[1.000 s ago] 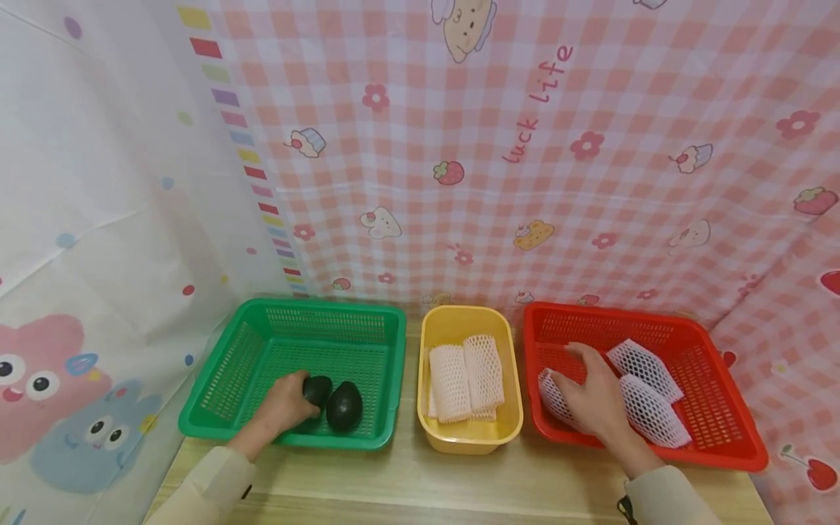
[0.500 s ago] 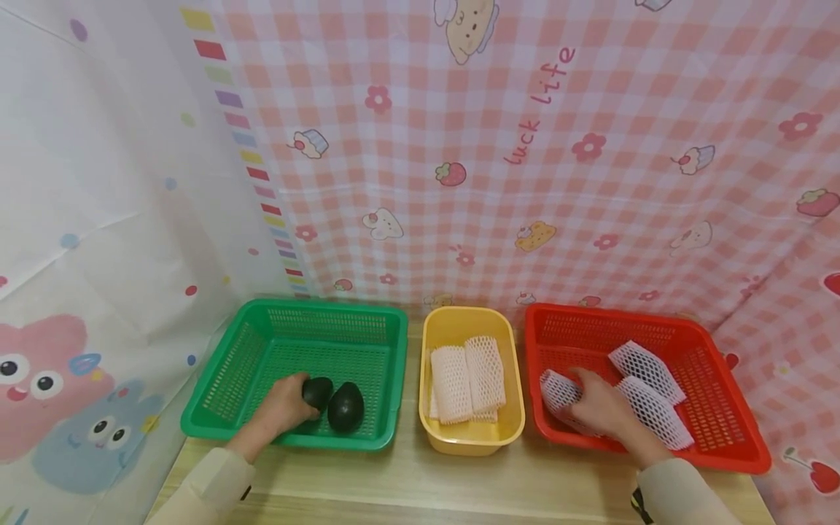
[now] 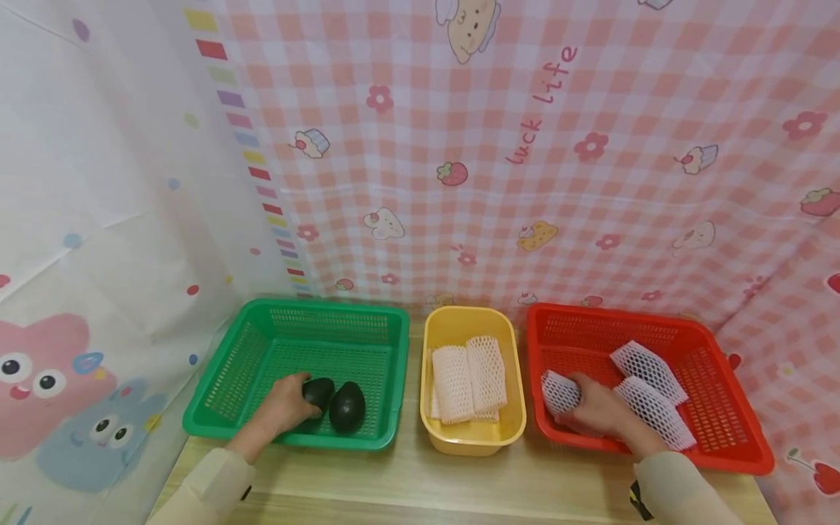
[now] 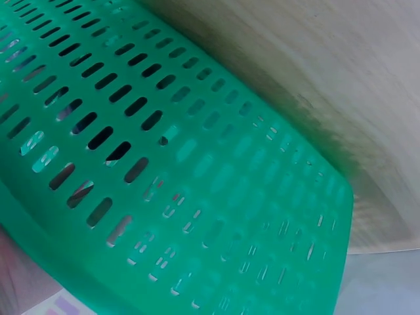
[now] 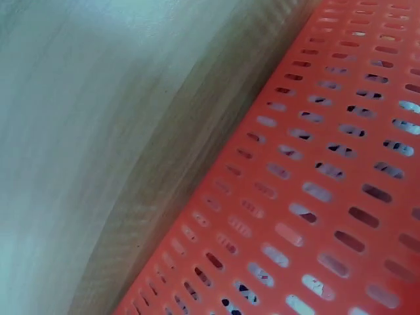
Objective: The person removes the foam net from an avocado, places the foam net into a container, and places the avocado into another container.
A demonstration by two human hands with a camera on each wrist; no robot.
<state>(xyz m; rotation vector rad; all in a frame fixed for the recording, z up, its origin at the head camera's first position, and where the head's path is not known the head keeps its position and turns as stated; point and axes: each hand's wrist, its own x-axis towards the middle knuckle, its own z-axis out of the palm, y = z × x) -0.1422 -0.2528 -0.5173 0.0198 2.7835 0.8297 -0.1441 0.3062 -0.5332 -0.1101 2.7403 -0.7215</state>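
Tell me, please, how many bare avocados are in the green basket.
2: one avocado held by the left hand, another avocado just to its right; the hand may hide more.

Place: a nook closed in by cloth on three sides; home, shop or workshop, I cannot tell.
Facing me: a pink-and-white checked cloth [image 3: 499,211] printed with cupcakes [image 3: 310,144], strawberries [image 3: 453,173] and "luck life" lettering [image 3: 543,106].
On my left: a white cloth [image 3: 131,146] with cartoon figures [image 3: 101,434].
On my right: a side cloth [image 3: 807,364], also checked.
Before me: a wood-grain tabletop [image 3: 420,485] bearing a green basket [image 3: 328,350], yellow tub [image 3: 469,324] and red basket [image 3: 577,354] in a row.
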